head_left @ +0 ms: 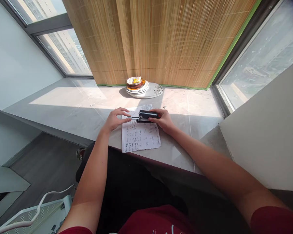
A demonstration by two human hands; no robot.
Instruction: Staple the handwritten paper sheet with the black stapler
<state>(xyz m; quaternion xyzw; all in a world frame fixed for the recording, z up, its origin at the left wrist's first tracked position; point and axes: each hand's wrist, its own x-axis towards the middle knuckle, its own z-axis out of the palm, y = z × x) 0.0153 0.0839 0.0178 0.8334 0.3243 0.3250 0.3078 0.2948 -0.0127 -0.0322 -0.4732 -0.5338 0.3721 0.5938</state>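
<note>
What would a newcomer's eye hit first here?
Likely the big sunlit slatted blind, filling the top centre between the windows. Then, mid-frame, what looks like a black stapler, gripped in the right hand with the left hand's fingertips at its thin metal end, over a handwritten sheet. Behind it, the stacked plates on an oval platter, by the blind's bottom edge.
</note>
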